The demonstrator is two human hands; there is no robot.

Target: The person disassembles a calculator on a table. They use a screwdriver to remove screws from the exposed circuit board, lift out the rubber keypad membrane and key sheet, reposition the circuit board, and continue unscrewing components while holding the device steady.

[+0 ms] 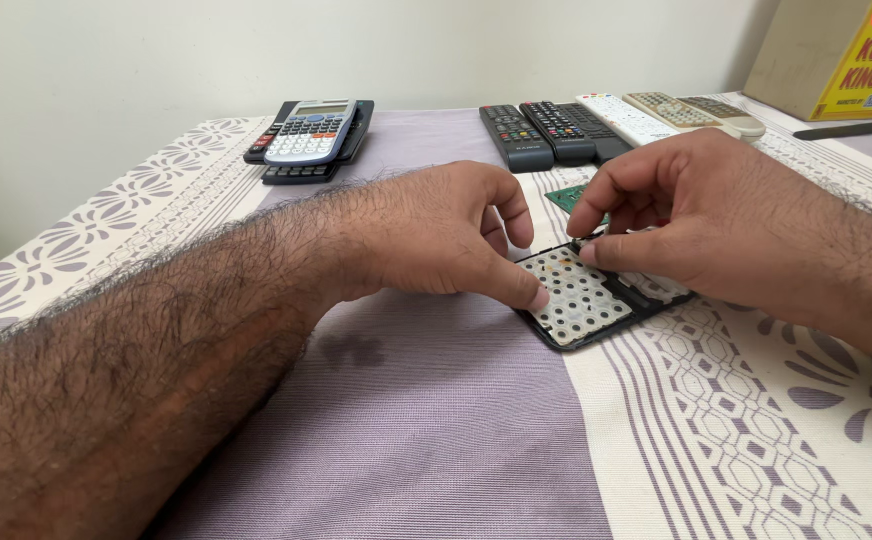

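Observation:
An opened black remote shell (568, 340) lies on the patterned tablecloth with a white rubber keypad sheet (578, 295) resting inside it. My left hand (446, 240) presses its thumb on the sheet's near left edge, other fingers curled above. My right hand (701, 225) pinches the far edge of the sheet between thumb and forefinger, covering the shell's right part. A green circuit board (566, 197) lies just behind, partly hidden by my right hand.
Calculators (309, 135) are stacked at the back left. Several remotes, black (546, 130) and white (628, 118), lie in a row at the back. A cardboard box (836, 55) stands at the back right with a dark tool (851, 128) before it.

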